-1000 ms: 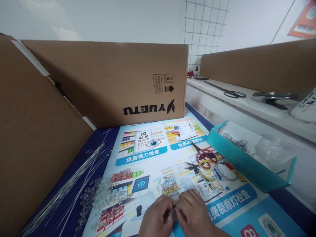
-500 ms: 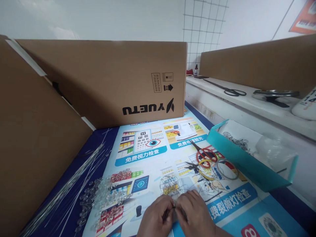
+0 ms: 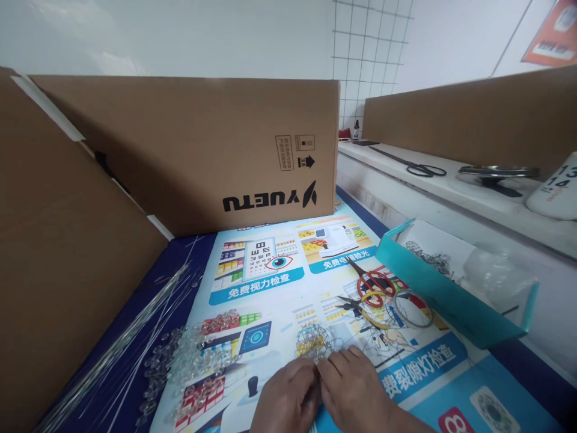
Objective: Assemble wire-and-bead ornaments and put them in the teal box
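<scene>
At the front middle of the table, my left hand (image 3: 286, 397) and my right hand (image 3: 354, 385) are closed and touch at the fingertips. Whatever they pinch is hidden behind the fingers. Just beyond them lies a loose tangle of thin wire (image 3: 315, 341). More wire pieces (image 3: 390, 346) are scattered to its right. A spread of clear beads (image 3: 198, 355) covers the left part of the printed sheet. Behind the right hand rest yellow-handled pliers (image 3: 377, 319), red-handled scissors (image 3: 376, 285) and a wire coil (image 3: 412, 308).
Long straight wires (image 3: 121, 346) lie along the left on dark blue cloth. Cardboard panels (image 3: 193, 150) stand at the left and back. On the right, a teal box (image 3: 446, 300) holds wire pieces and a clear plastic bag (image 3: 500, 273). Black scissors (image 3: 424, 169) lie on the white ledge.
Both hands have turned slightly, and the fingers have closed in more over the pinch point. A small dark spot seen between the fingertips earlier is now covered. The view shifted a little.
</scene>
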{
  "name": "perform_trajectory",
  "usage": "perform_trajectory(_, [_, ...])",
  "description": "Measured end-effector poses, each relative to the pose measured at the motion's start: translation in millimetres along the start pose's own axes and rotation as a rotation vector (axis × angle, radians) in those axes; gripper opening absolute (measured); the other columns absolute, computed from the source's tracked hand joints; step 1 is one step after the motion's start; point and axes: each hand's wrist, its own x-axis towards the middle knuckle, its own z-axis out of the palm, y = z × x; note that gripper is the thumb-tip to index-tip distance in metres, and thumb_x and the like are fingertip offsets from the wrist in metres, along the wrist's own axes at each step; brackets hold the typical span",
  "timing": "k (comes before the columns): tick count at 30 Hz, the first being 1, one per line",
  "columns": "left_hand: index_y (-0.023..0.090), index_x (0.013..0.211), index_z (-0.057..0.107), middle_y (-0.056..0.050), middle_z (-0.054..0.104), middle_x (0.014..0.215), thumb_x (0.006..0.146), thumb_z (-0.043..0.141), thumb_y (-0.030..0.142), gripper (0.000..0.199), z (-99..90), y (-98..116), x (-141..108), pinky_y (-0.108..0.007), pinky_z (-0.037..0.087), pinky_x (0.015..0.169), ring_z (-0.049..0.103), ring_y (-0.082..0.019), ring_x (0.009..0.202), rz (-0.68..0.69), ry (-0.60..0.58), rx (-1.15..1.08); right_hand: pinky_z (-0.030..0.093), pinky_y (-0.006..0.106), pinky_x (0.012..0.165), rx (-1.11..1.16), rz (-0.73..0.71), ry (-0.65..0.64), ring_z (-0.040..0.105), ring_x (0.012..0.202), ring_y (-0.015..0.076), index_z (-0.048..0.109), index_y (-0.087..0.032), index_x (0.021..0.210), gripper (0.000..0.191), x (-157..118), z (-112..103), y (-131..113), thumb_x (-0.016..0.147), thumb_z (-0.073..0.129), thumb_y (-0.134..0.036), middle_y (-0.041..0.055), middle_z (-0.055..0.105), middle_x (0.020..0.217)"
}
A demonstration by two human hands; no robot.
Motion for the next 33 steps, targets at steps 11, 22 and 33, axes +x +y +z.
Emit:
perform_trajectory(11, [0.018, 0.088, 0.058, -0.007, 0.068, 0.084, 0.086, 0.040, 0.011, 0.019, 6.1, -7, -2, -0.031, 0.054, 0.067, 0.064, -0.019, 0.074, 0.228, 0.111, 0.150, 0.036, 0.034, 0.071, 0.153, 0.125, -0.059, 0.046, 0.075, 0.0194, 0.056, -0.022, 0.073, 0.013, 7, -7, 3, 0.069, 0.056, -0.009, 0.0014, 0.053, 0.076])
perform_trajectory(22, [0.017, 0.093, 0.055, -0.007, 0.067, 0.087, 0.085, 0.039, 0.004, 0.022, -1.4, -5, 2, -0.031, 0.052, 0.068, 0.063, -0.018, 0.075, 0.260, 0.102, 0.145, 0.038, 0.029, 0.066, 0.497, 0.365, -0.019, 0.048, 0.075, 0.0181, 0.051, -0.019, 0.061, 0.021, 9, -7, -2, 0.062, 0.049, 0.002, 0.0003, 0.048, 0.070])
perform_trajectory(33, [0.017, 0.094, 0.054, -0.007, 0.067, 0.089, 0.083, 0.043, 0.003, 0.021, -1.1, -9, 1, -0.030, 0.051, 0.067, 0.061, -0.017, 0.075, 0.264, 0.115, 0.080, 0.034, 0.037, 0.072, 0.320, 0.252, 0.000, 0.044, 0.079, 0.0214, 0.055, -0.020, 0.075, 0.015, 6, -5, -2, 0.069, 0.055, -0.006, 0.0027, 0.052, 0.079])
